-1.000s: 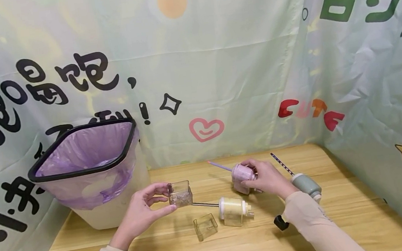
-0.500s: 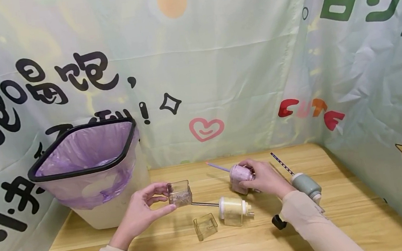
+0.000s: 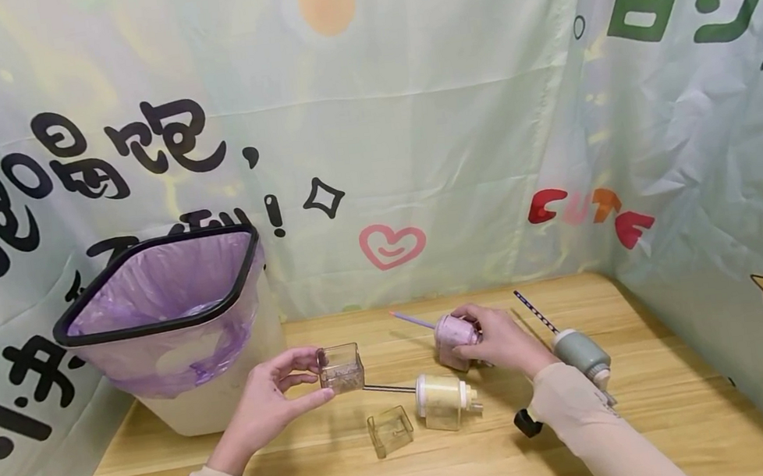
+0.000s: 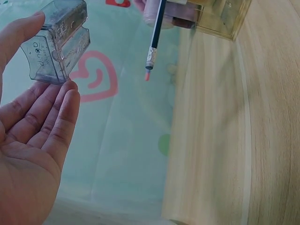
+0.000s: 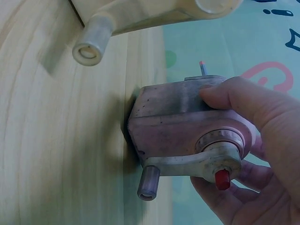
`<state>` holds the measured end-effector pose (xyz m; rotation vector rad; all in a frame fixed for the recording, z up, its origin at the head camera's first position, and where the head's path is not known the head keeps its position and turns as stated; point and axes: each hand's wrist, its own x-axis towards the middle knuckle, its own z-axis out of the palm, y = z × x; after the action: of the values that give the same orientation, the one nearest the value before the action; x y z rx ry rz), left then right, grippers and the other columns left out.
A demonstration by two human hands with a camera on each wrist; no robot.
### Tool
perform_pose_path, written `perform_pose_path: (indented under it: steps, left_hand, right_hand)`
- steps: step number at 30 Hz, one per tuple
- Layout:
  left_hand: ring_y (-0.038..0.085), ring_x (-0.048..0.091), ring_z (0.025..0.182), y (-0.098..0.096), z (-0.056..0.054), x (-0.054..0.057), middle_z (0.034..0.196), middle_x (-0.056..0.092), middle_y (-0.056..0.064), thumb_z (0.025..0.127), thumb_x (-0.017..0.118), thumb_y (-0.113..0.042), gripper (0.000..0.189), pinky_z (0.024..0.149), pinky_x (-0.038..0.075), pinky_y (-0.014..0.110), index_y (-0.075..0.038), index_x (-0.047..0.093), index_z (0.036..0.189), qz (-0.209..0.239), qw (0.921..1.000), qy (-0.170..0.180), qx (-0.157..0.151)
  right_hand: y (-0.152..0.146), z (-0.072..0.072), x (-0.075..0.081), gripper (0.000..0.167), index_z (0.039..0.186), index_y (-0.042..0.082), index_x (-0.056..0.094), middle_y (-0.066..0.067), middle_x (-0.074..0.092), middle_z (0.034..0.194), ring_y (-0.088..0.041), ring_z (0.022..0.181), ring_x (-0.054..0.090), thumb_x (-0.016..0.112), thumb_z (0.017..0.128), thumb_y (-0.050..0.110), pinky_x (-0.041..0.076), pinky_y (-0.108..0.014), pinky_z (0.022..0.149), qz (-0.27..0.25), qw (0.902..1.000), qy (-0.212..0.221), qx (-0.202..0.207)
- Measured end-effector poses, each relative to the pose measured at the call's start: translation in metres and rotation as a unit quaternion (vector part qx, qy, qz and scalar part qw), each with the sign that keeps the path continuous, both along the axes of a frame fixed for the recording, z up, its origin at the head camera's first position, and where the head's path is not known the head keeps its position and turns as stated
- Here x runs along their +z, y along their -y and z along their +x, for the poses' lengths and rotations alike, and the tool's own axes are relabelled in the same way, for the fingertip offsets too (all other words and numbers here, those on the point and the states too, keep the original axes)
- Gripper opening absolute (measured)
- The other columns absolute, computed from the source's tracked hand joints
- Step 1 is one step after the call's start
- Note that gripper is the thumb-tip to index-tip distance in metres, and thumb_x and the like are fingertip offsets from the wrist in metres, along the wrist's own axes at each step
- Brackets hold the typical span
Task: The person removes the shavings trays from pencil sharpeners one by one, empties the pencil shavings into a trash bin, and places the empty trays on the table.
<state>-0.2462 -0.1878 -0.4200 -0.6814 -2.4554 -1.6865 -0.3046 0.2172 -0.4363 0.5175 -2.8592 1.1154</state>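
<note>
My left hand (image 3: 281, 387) pinches a clear grey shavings drawer (image 3: 341, 369) between thumb and fingertips, above the table; dark shavings show inside it in the head view. My right hand (image 3: 502, 338) grips a purple crank pencil sharpener (image 3: 458, 331), thumb on one side and fingers round the other. A purple pencil (image 3: 413, 319) sticks out of its far end. The right wrist view shows the sharpener's crank handle (image 5: 187, 162) facing me. Between the hands lies a yellow crank pencil sharpener (image 3: 440, 400), a dark pencil (image 3: 390, 388) in it pointing left.
A clear yellowish drawer (image 3: 390, 431) lies on the wooden table (image 3: 465, 472) in front of the yellow sharpener. On the right rests a grey-green sharpener (image 3: 581, 352) with a patterned pencil (image 3: 535, 311). A lined waste bin (image 3: 254, 362) stands at the left; printed cloth (image 3: 448, 144) hangs behind.
My right hand has shifted slightly left with the purple sharpener and its pencil. The left hand and the drawer it holds have stayed almost still.
</note>
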Motion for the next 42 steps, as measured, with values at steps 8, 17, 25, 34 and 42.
perform_pose_path:
  steps: [8, 17, 25, 34, 42]
  left_hand:
    - [0.009, 0.072, 0.107, 0.002, 0.001, -0.001, 0.123, 0.074, 0.014, 0.084, 0.093, -0.014, 0.056, 0.099, 0.064, 0.037, -0.006, 0.069, 0.134, 0.0, 1.0, -0.003, 0.002]
    - [0.009, 0.072, 0.106, 0.003, 0.001, 0.0, 0.122, 0.074, 0.014, 0.084, 0.093, -0.013, 0.056, 0.099, 0.064, 0.034, -0.004, 0.068, 0.134, -0.001, 1.0, -0.003, 0.004]
    - [0.009, 0.073, 0.105, 0.003, 0.002, 0.005, 0.121, 0.074, 0.015, 0.084, 0.093, -0.011, 0.056, 0.1, 0.064, 0.037, -0.003, 0.068, 0.133, 0.004, 0.9999, -0.001, 0.01]
    - [0.008, 0.074, 0.103, 0.004, 0.01, 0.021, 0.121, 0.073, 0.02, 0.085, 0.09, -0.004, 0.053, 0.097, 0.064, 0.028, 0.003, 0.067, 0.132, 0.028, 0.9996, 0.001, 0.008]
    - [0.008, 0.074, 0.102, 0.012, 0.028, 0.051, 0.115, 0.074, 0.0, 0.085, 0.086, 0.003, 0.05, 0.092, 0.064, 0.024, 0.006, 0.066, 0.131, 0.039, 0.9991, -0.014, 0.006]
  right_hand:
    - [0.002, 0.0, 0.0, 0.057, 0.141, 0.004, 0.062, -0.014, 0.074, 0.121, -0.021, 0.103, 0.069, 0.087, 0.091, 0.017, 0.059, -0.035, 0.084, 0.003, 1.0, 0.001, -0.002]
    - [0.0, -0.008, 0.0, 0.057, 0.142, 0.006, 0.061, -0.016, 0.073, 0.122, -0.025, 0.105, 0.069, 0.086, 0.092, 0.015, 0.061, -0.042, 0.088, 0.019, 0.9997, 0.009, 0.008]
    - [0.004, -0.003, 0.012, 0.073, 0.155, 0.0, 0.051, -0.021, 0.069, 0.131, -0.026, 0.106, 0.068, 0.085, 0.093, 0.022, 0.06, -0.045, 0.09, 0.052, 0.9983, 0.004, 0.024]
    - [0.019, 0.004, 0.041, 0.067, 0.16, 0.005, 0.047, -0.019, 0.053, 0.162, -0.042, 0.145, 0.056, 0.074, 0.103, 0.028, 0.048, -0.06, 0.119, -0.002, 0.9995, 0.025, 0.02]
    - [0.03, 0.01, 0.057, 0.063, 0.158, 0.009, 0.051, -0.016, 0.055, 0.161, -0.041, 0.149, 0.052, 0.074, 0.103, 0.03, 0.047, -0.064, 0.119, -0.037, 0.9981, 0.03, 0.04]
